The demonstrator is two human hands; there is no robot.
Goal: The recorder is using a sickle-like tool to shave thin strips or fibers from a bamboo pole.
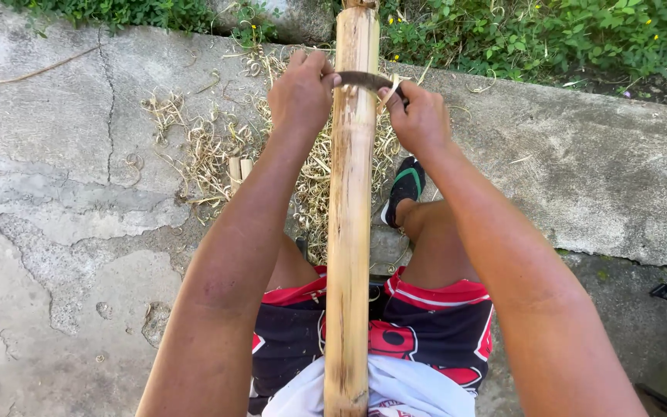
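A long bamboo pole [350, 216] runs from the person's lap straight away over the cracked concrete ground [63, 232], with both arms stretched out along its 2 sides. Across the pole near its far end lies a dark curved blade [364, 79]: the left hand [300, 93] is clenched on the blade's end left of the pole, the right hand [420, 117] fisted around its handle on the right. Pale curled shavings [210, 150] litter the concrete left of and behind the pole.

A pale yellow bamboo pole [350, 208] streaked with brown runs over black shorts [434, 328] with red-and-white trim; beside it, straw-coloured shavings [210, 150] litter grey concrete [55, 193].
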